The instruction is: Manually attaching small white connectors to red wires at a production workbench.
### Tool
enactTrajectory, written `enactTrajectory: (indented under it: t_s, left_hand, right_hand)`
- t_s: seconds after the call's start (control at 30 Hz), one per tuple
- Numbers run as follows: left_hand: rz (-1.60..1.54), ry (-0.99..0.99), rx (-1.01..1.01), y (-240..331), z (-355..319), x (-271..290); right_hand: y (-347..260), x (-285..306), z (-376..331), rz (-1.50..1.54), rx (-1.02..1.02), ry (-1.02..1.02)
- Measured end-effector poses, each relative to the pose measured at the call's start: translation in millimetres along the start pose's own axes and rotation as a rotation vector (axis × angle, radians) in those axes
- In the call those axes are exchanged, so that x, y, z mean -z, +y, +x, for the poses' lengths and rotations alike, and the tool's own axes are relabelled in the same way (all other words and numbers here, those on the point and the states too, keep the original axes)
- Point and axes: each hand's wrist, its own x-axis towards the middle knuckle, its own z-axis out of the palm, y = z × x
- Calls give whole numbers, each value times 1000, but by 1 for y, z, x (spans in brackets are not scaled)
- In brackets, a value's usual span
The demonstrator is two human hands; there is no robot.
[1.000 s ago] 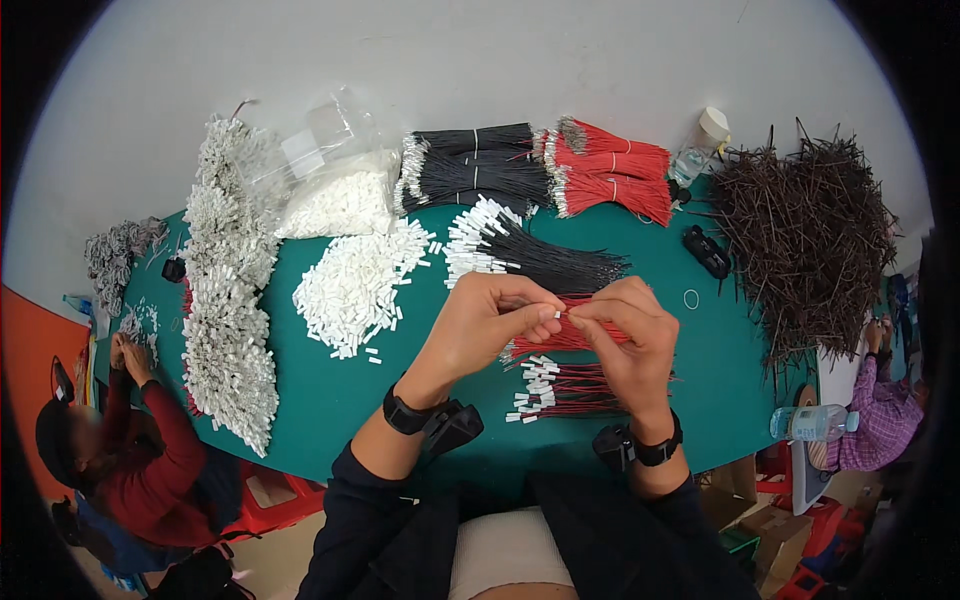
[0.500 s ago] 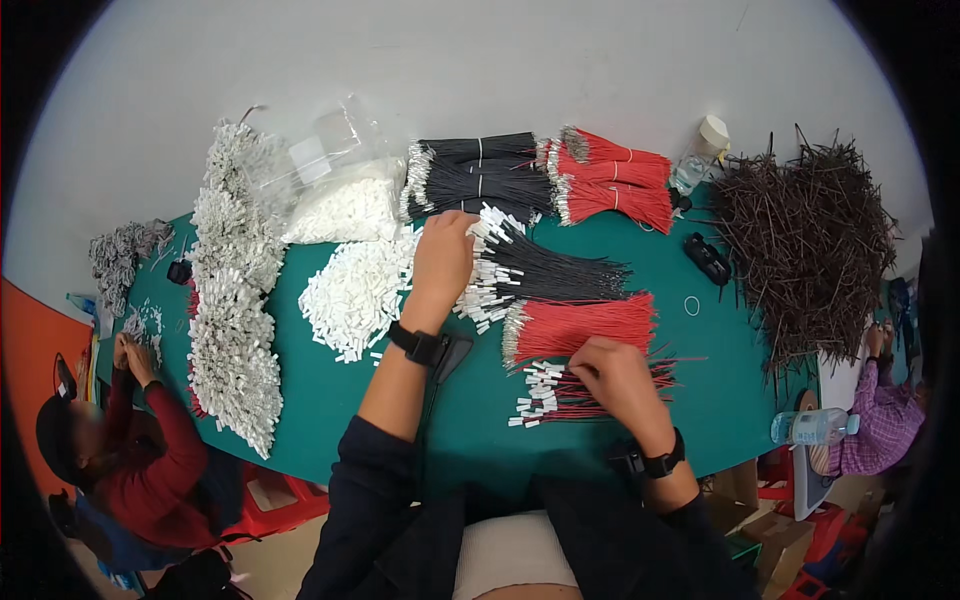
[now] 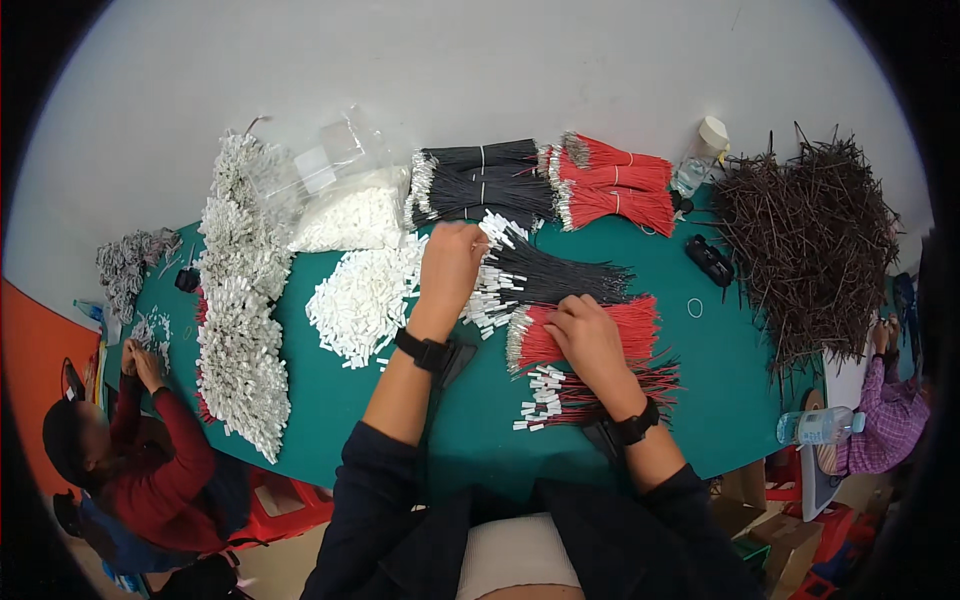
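Note:
My left hand (image 3: 453, 265) is over the white-ended tips of the black wires (image 3: 575, 275). Its fingers are pinched together, and what they hold is too small to make out. To its left spreads a heap of small white connector housings (image 3: 355, 305). My right hand (image 3: 592, 340) lies over a bundle of loose red wires (image 3: 635, 325) with silvery tips. Thumb and fingertips are drawn together above the wires; whatever is between them is hidden. Nearer to me, red wires with white housings (image 3: 545, 398) on their ends lie in a row.
Behind stand banded black bundles (image 3: 480, 185), banded red bundles (image 3: 620, 180) and a clear bag of white housings (image 3: 355, 215). A long white pile (image 3: 240, 340) is at left, a dark brown heap (image 3: 810, 240) at right. Bottles (image 3: 820, 427) and two co-workers flank the table.
My right hand has moved up and left, from the white-ended red wires to the loose red bundle. The left hand stays near the black wires' tips, slightly shifted in the view.

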Motion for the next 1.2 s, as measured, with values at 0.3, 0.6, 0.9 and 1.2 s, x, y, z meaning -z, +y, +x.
enactTrajectory:
  t_s: [0.3,0.6,0.9,1.2]
  left_hand:
    - [-990,-189,459,16,-20,31]
    - [-1130,-348,473,44,-23,52]
    - [-1264,-332,439,63,-28,61]
    - [-1235,-356,473,62,-29,63]
  right_hand:
    - [2,-6,3,-9,67,8]
    - [2,-1,2,108,43,30]
    - [-1,15,-3,300,-37,37]
    - [-48,68,-3,528,-161,31]
